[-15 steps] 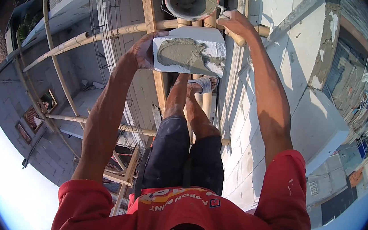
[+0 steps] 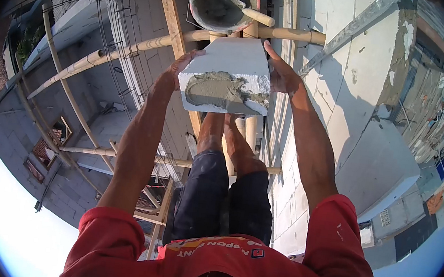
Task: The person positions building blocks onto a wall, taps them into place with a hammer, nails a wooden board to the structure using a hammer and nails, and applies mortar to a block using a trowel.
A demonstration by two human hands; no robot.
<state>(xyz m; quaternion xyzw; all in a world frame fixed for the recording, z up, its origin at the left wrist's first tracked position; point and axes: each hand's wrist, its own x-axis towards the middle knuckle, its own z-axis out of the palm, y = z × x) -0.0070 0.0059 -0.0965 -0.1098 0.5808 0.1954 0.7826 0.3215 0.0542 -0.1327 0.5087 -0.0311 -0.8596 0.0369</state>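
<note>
Both hands hold the white block between them, out in front of the body and above the lower legs. The left hand (image 2: 185, 65) presses against the block's left end, with its fingers near the upper edge; the right hand (image 2: 284, 74) is against the opposite end, its thumb pointing up along the side and the rest of its fingers partly hidden. The white block (image 2: 232, 55) is tilted so that its broad, bare face and its narrower near face both show. On that near face is a patch of grey mortar (image 2: 213, 89) — ridged and uneven, with white showing around it and a rougher smear toward the right. Just beyond the block is a bucket (image 2: 257, 0) with grey mortar inside. A trowel (image 2: 258, 17) rests there, its blade inside and its pale handle reaching out over the rim to the right, apart from both hands. Bamboo poles (image 2: 297, 35) run across beneath the block and bucket, a wooden plank (image 2: 172, 17) slants past on the left, and a pale block wall (image 2: 312, 99) is on the right — partly in shadow.
</note>
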